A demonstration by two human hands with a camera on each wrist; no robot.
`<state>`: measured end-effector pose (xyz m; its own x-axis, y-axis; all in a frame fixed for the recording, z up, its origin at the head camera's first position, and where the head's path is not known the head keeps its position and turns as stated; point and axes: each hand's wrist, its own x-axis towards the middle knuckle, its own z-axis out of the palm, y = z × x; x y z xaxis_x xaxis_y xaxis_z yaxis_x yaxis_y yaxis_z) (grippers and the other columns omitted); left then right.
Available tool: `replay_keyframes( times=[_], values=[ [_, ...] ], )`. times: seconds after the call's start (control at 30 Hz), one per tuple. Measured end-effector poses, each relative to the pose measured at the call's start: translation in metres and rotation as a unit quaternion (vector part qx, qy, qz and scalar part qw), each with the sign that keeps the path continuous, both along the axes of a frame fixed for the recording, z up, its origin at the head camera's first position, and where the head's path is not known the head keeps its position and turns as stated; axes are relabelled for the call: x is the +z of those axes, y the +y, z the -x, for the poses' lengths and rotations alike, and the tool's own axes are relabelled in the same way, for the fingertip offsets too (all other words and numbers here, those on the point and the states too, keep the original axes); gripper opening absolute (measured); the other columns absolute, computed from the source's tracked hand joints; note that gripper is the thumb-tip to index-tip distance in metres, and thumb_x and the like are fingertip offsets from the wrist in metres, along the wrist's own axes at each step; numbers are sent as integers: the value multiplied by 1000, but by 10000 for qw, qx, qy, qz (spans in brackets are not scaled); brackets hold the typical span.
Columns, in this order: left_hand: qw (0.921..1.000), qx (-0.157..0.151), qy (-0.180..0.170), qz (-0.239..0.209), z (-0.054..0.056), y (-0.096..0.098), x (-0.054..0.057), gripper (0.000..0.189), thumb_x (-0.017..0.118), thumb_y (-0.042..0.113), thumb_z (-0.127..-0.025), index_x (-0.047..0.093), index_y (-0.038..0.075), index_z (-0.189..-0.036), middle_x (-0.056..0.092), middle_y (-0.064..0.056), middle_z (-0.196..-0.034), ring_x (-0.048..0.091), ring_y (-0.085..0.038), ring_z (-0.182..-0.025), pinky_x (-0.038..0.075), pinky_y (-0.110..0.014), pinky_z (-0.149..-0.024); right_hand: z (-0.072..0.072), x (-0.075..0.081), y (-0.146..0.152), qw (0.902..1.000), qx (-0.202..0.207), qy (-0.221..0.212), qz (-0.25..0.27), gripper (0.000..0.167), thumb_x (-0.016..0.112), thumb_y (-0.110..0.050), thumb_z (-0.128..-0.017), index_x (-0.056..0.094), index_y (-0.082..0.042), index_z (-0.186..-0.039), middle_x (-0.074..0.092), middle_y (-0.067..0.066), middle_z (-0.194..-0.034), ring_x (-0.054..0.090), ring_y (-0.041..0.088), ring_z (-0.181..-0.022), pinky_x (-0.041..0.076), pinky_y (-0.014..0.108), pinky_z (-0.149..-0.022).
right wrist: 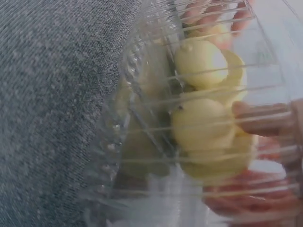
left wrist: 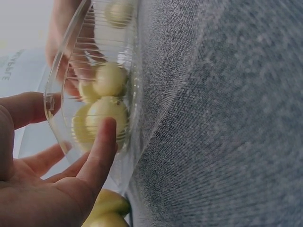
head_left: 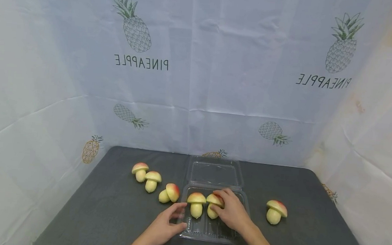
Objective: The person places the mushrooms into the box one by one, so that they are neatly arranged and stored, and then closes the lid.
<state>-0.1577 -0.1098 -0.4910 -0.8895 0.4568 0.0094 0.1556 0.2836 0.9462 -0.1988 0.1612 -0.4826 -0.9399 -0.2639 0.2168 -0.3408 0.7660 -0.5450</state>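
A clear plastic clamshell box (head_left: pixel 208 236) lies with its lid (head_left: pixel 215 172) folded back, away from me. Two toy mushrooms with reddish caps and pale yellow stems are inside, side by side. My right hand (head_left: pixel 234 210) holds the right mushroom (head_left: pixel 212 211), thumb on its stem side and fingers over its cap. Beside it is the left mushroom (head_left: pixel 196 210). My left hand (head_left: pixel 162 226) is at the box's left side, fingers spread and nearly straight. In the left wrist view, one fingertip (left wrist: pixel 110 125) lies against the box wall, with the thumb by the rim.
Left of the box, three more mushrooms lie on the dark table: a far one (head_left: pixel 140 172), a middle one (head_left: pixel 151 181) and a tipped one (head_left: pixel 169 193). Another mushroom (head_left: pixel 275 212) stands to the right. A pineapple-print curtain (head_left: pixel 219 82) encloses the table's back and sides.
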Motion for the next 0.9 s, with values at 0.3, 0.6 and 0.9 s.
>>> replay_keyframes(
  times=[0.3,0.6,0.9],
  values=[
    [10000,-9,9,15,0,0,0,59,70,17,-96,46,0,-147,54,-28,-136,56,-48,-122,58,-44,-86,-6,11,6,9999,-9,108,-131,39,83,-19,-86,70,-13,-122,62,-2,-111,62,18,-98,54,40,-77],
    [9999,38,104,79,1,0,-2,59,71,18,-95,46,-1,-146,54,-28,-136,56,-47,-122,58,-43,-86,-16,29,16,9998,-115,108,-91,35,81,-15,-88,70,-13,-121,65,2,-117,64,26,-107,56,44,-84],
    [9999,48,104,58,1,0,-3,58,71,17,-96,47,0,-146,55,-27,-135,57,-46,-121,58,-43,-85,-25,43,33,9996,-238,112,55,34,79,-19,-91,70,-16,-123,64,-3,-120,65,22,-103,56,38,-79]
  ],
)
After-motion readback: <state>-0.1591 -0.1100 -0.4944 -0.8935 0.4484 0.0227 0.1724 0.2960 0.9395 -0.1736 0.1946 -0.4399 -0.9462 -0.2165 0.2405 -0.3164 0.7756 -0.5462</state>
